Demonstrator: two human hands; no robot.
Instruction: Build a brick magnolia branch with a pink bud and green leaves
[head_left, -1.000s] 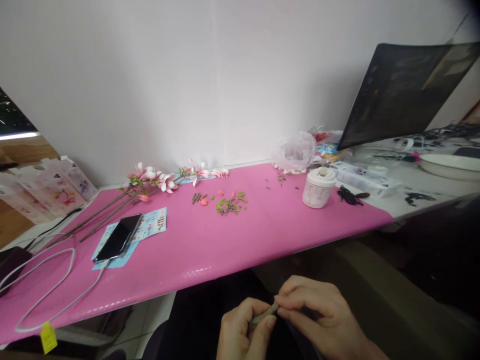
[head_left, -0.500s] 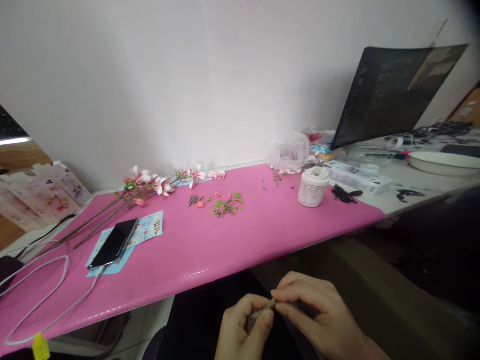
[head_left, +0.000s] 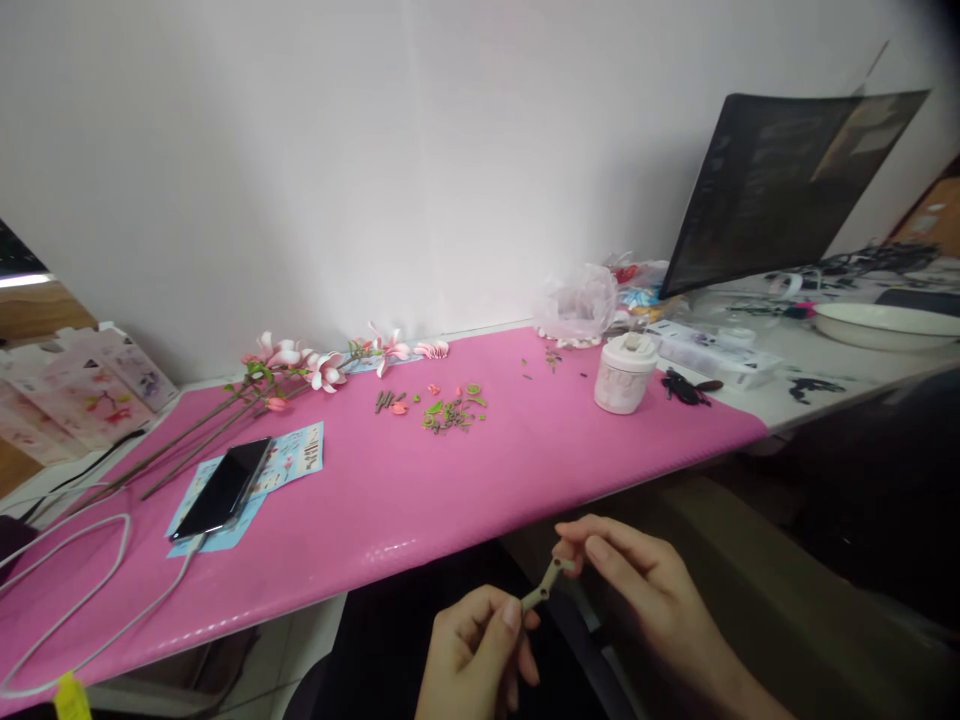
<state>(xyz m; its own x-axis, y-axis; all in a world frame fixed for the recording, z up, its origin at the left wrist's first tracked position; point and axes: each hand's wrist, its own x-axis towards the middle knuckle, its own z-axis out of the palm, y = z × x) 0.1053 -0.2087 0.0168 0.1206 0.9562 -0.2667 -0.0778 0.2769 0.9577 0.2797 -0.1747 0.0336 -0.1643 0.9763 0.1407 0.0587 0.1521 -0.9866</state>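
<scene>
Low over my lap, beyond the near edge of the pink mat, my left hand [head_left: 480, 640] pinches the lower end of a small olive-brown toy stem piece [head_left: 544, 592]. The piece is bent in the middle and has little round holes or studs. My right hand [head_left: 634, 575] is at its upper end, a fingertip against it, thumb lifted away from the piece. Up on the mat lies a pile of small green and brown pieces [head_left: 448, 414]. Several brown stem pieces [head_left: 386, 401] and a few pink pieces [head_left: 400, 408] are beside it.
Assembled pink flowers [head_left: 326, 372] on long stems lie at the left, near a phone [head_left: 225, 490] on blue leaflets [head_left: 300, 452]. A white lidded cup [head_left: 624, 375], a plastic bag [head_left: 577, 303] and a monitor [head_left: 787, 190] stand at the right.
My right hand has moved up and loosened its pinch. More of the bent stem piece now shows between my hands. My left hand keeps its hold.
</scene>
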